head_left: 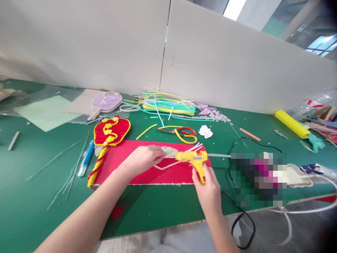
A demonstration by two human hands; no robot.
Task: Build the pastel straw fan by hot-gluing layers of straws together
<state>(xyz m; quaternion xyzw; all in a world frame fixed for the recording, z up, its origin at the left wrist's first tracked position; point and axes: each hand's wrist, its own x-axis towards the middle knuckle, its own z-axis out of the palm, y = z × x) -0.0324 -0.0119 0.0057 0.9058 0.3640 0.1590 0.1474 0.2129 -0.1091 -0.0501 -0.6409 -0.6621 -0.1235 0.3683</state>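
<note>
My right hand [209, 186] is wrapped round the handle of a yellow glue gun [191, 156]. Its nozzle points left, close to the fingertips of my left hand [144, 158]. Those fingers are pinched together beside a patch of pale pastel strips [170, 151]; what they grip is hidden. Under both hands lies a red board [118, 172], with a thin bent white strip [164, 167] on it. A clear glue stick [218, 155] sticks out of the gun's back end. Over the board's left edge rests a red and yellow pipe cleaner fan [113, 131].
Scissors [181, 133] with red and yellow handles and crumpled white paper [205, 131] lie behind the board. Farther back are a bundle of pipe cleaners [168, 107] and a purple fan [107, 101]. A blue pen-like tool [86, 160] sits left; a black cord [230, 172] runs right.
</note>
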